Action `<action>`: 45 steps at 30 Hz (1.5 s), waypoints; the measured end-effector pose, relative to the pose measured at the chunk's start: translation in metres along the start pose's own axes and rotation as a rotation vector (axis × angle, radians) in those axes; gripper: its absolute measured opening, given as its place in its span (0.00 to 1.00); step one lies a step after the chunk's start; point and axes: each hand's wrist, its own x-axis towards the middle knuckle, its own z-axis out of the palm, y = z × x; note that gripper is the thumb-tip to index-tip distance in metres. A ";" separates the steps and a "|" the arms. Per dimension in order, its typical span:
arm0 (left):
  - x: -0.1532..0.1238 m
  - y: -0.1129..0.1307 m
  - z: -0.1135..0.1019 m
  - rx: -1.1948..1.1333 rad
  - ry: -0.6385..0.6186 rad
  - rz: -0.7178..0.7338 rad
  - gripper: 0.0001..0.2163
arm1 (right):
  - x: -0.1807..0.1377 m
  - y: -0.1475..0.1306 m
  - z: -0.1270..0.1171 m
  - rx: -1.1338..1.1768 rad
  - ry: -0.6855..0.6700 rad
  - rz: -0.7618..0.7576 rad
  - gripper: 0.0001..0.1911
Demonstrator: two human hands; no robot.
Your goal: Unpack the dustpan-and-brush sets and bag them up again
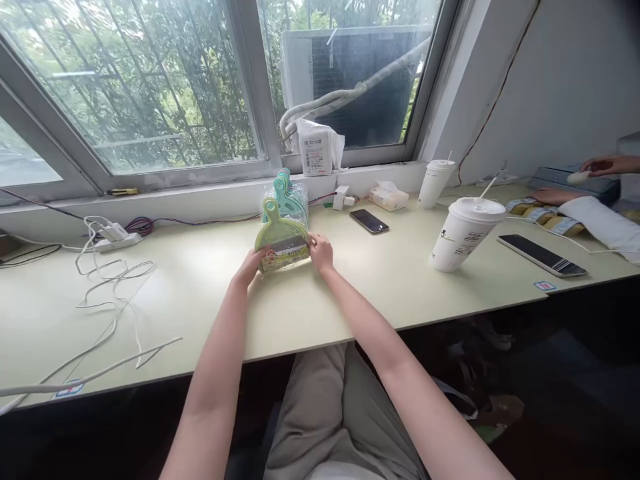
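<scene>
A row of small dustpan-and-brush sets in clear wrappers stands on the pale green desk, reaching back toward the window sill. The front one is light green; the ones behind are teal. My left hand grips the front set at its lower left corner. My right hand grips it at the lower right. Both hands have fingers closed on the wrapper.
White cables and a power strip lie at left. A phone, a tissue pack, two lidded cups and a dark flat device sit at right. Another person's hands work at far right.
</scene>
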 end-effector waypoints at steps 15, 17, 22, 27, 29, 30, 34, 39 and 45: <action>0.006 0.001 0.013 -0.281 0.175 -0.060 0.10 | -0.024 -0.027 -0.008 -0.031 -0.110 -0.436 0.13; 0.001 0.004 0.014 -0.322 0.128 -0.050 0.10 | -0.021 -0.024 -0.005 0.103 -0.157 -0.295 0.17; -0.012 0.011 0.019 -0.342 -0.101 -0.084 0.13 | -0.011 -0.011 0.008 0.670 -0.192 0.266 0.19; -0.011 0.004 0.007 -0.235 -0.419 -0.086 0.14 | 0.001 0.003 0.005 1.009 -0.047 0.475 0.13; -0.009 0.001 0.000 -0.170 -0.502 -0.102 0.16 | 0.003 0.006 0.001 1.085 -0.059 0.505 0.14; -0.008 -0.001 -0.003 -0.130 -0.530 -0.109 0.17 | 0.003 0.007 -0.001 1.123 -0.073 0.514 0.15; -0.005 -0.003 -0.008 -0.087 -0.518 -0.063 0.17 | 0.003 0.009 -0.006 1.174 -0.115 0.548 0.17; 0.004 -0.004 -0.011 -0.168 -0.324 -0.035 0.18 | 0.008 0.014 -0.012 1.132 -0.133 0.538 0.19; 0.009 0.005 -0.038 -0.346 -0.083 0.087 0.15 | 0.010 0.018 -0.020 1.144 -0.241 0.541 0.20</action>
